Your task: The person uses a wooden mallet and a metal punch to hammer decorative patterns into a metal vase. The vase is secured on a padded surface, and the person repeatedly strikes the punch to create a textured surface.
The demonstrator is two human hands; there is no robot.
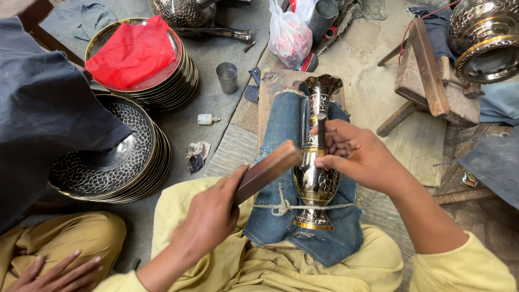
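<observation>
A shiny engraved metal vase (316, 178) lies on a blue denim-wrapped board (286, 130), tied down with a string (281, 205) near its foot. My left hand (208, 216) grips a brown wooden block (267, 170), raised just left of the vase's body. My right hand (354, 154) holds a thin dark chisel (321, 132) upright, its tip on the vase's neck. The vase's flared mouth (323, 85) points away from me. My yellow-clothed legs (270, 265) sit under the near end of the board.
Two stacks of engraved metal plates (116, 162) stand on the left; a red plastic sheet (132, 54) covers the far stack. A small steel cup (227, 77), a tiny bottle (207, 119), a plastic bag (289, 35), a wooden stool (427, 75) and a large metal pot (484, 40) surround me. Another person's hand (54, 273) rests bottom left.
</observation>
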